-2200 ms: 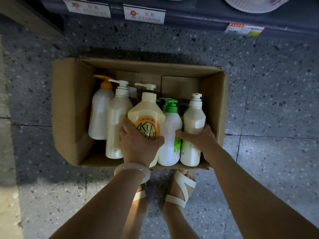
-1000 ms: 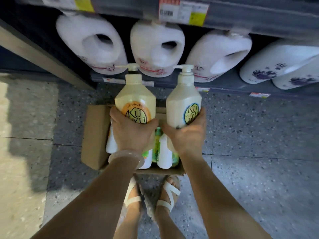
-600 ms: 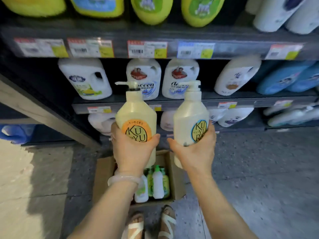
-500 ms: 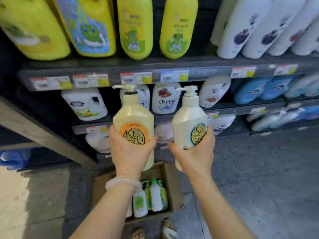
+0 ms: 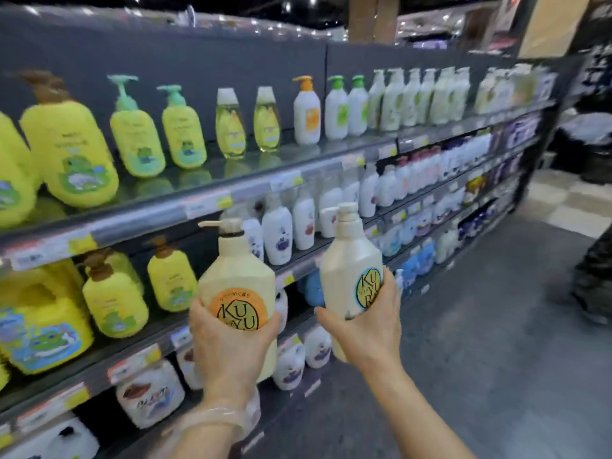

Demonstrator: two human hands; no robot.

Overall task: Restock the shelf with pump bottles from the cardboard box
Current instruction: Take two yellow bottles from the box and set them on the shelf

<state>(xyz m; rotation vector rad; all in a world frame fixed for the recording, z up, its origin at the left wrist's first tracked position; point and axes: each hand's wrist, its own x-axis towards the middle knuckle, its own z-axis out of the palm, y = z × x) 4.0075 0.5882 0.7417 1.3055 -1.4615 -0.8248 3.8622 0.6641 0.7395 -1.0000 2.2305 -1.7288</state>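
Note:
My left hand [image 5: 231,346] grips a cream pump bottle with an orange round label [image 5: 236,276], held upright in front of the shelving. My right hand [image 5: 367,323] grips a paler pump bottle with a blue-rimmed label [image 5: 349,260], also upright, a little higher and to the right. Both bottles hang in the air before the middle shelves. The top shelf [image 5: 198,200] carries yellow bottles at the left and white pump bottles further right. The cardboard box is out of view.
Lower shelves [image 5: 308,263] hold rows of white and blue bottles running away to the right. Large yellow jugs [image 5: 36,319] stand at the far left. The grey aisle floor [image 5: 496,326] opens to the right, where a dark figure's leg [image 5: 592,283] stands.
Both hands lifted the two bottles out of the box and raised them. The view has swung up and right from the floor to the upper shelves; the box dropped out of sight.

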